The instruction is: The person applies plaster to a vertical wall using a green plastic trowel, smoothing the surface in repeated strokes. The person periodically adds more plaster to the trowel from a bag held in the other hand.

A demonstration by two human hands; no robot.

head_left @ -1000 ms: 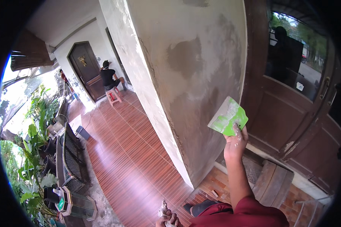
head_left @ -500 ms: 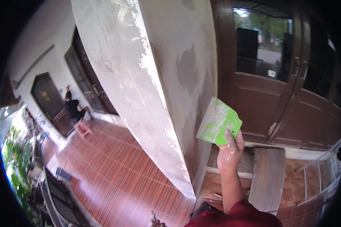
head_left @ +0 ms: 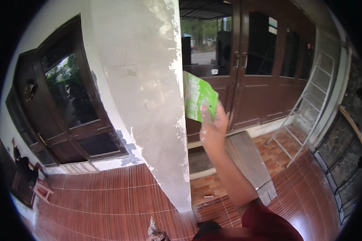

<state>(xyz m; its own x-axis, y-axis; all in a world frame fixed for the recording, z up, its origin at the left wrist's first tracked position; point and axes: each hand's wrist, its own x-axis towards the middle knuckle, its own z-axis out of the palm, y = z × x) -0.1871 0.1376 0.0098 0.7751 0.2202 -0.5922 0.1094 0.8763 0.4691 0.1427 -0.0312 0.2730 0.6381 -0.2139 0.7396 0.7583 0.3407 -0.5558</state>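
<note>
My right hand [head_left: 211, 125] grips a green scraper [head_left: 199, 96] smeared with pale compound, thumb on its face. Its edge is at, or very near, the right corner of the pale plastered column [head_left: 140, 80], which has rough white patches along that corner. At the bottom edge my left hand [head_left: 159, 235] is closed on a whitish, compound-covered item [head_left: 152, 223], too small and cut off to name.
Brown glazed doors [head_left: 249, 100] stand behind the column, others [head_left: 60, 112] to the left. An aluminium ladder [head_left: 309, 120] leans at the right. A wooden board [head_left: 249, 160] lies near a step. A person in black [head_left: 24, 168] is on a pink stool [head_left: 42, 189] at far left.
My view has swung rightward, bringing the column face and ladder into fuller view. The scraper in my right hand has moved up and left in the picture, to the column's corner.
</note>
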